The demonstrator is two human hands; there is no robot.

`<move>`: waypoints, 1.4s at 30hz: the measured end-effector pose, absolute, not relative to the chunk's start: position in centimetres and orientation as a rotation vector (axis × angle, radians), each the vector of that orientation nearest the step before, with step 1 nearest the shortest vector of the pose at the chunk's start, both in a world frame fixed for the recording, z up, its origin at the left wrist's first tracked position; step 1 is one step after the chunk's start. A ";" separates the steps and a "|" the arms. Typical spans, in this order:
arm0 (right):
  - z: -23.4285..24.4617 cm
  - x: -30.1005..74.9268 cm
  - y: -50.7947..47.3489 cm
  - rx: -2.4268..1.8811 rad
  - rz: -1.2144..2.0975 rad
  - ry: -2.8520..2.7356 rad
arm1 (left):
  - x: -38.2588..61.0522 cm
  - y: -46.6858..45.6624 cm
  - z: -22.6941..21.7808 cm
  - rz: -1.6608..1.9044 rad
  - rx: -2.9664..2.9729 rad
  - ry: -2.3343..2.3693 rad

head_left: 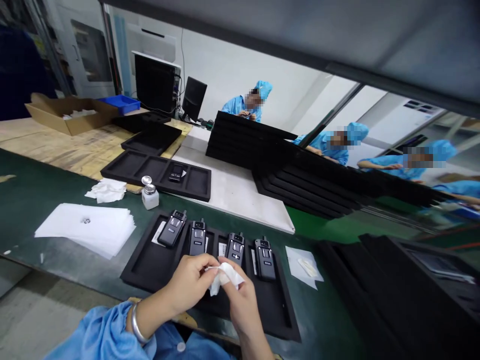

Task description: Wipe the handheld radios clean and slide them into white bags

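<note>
White cloth (225, 278) was held btwn both hands, above black foam tray (275, 310); height over it can't be told. L hand (195, 280) was curled in, thumb + fingertips pinched on one side of cloth. R hand (242, 297) was likewise closed up on the other side, thumb pressed on it. Silver bangle (138, 325) was worn on L wrist.

4 black radios (197, 237) were lined up in tray, antennas pointed away from wearer, "Riton" mark facing up. White slips (159, 234) were seen alongside. Lower end of 3rd radio from L was partly hidden by hands.

L of tray: stack of white sheets (86, 230), small bottle (150, 199) w/ metal cap flipped up, crumpled white wipes (107, 190). 2nd foam tray (198, 181) was set beyond, w/ small black part (175, 173) in one slot. R of tray: white packet (300, 265) was laid flat on green mat (318, 315).

Further back: cardboard box (48, 117), blue bin (122, 104), stacked black trays (240, 142); co-workers (234, 105) in blue were seen behind stack.
</note>
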State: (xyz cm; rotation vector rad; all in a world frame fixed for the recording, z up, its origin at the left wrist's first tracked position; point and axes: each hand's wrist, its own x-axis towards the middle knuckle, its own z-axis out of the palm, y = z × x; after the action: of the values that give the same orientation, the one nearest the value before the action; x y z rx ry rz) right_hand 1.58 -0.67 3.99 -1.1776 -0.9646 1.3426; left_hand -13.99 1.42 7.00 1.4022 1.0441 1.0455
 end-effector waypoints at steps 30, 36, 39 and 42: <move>2.9 -0.9 3.2 -1.101 0.954 -1.733 | -17.8 1.4 3.1 1.188 1.015 0.854; 2.2 -3.6 3.0 -0.992 0.343 -2.088 | -20.5 0.5 1.4 1.200 1.168 1.144; 1.8 -5.3 2.7 -0.936 0.201 -2.192 | -21.7 -0.1 1.0 1.191 1.198 1.262; 1.2 -6.0 2.5 -0.926 0.248 -2.214 | -23.1 -0.4 1.1 1.095 1.337 1.353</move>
State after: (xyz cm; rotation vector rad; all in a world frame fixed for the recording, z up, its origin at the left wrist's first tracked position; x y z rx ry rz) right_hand -5.99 2.48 1.25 -0.9261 -2.2143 0.2477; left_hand -23.08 -0.38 1.09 1.3370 1.3528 1.0946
